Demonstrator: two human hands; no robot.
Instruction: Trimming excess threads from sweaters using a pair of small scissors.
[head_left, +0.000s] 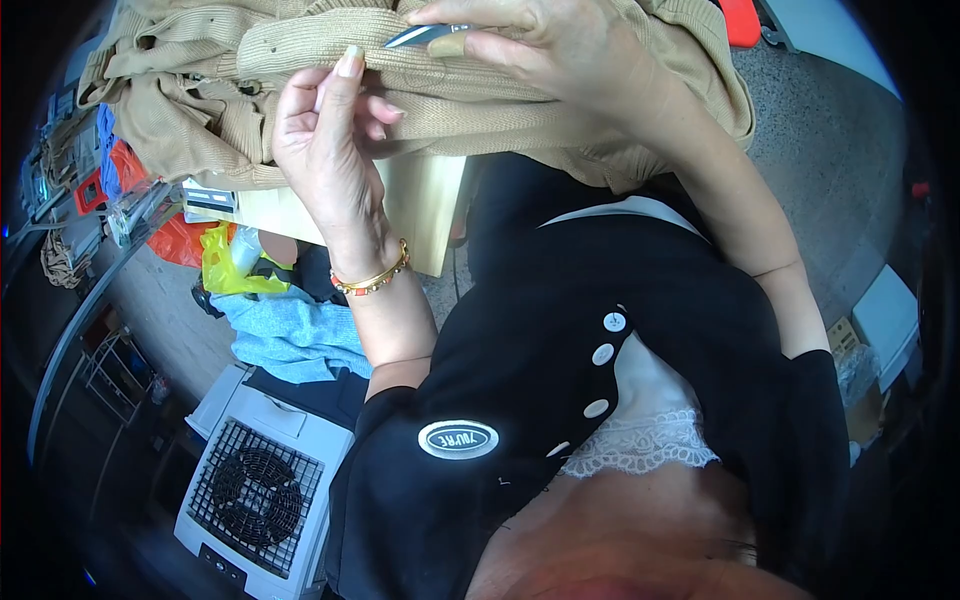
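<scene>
A tan ribbed-knit garment [455, 115] lies spread in folds across the top of the view. My left hand [325, 140], with a bracelet at the wrist, pinches the ribbed band of this garment near its thumb tip; the other fingers curl beneath. Just to the right, my right hand [560, 50] is closed around a small pair of thread snips [412, 36]. Their pointed metal blades aim left, close above the knit and near the left thumb. The handle is mostly hidden by my fingers.
Under the garment shows a pale wooden board [425, 210]. Left of my forearm are a yellow plastic bag [222, 262], a red bag [175, 240] and a light blue knit [290, 330]. A grey fan unit [262, 490] stands lower left. White panels [885, 325] stand at right.
</scene>
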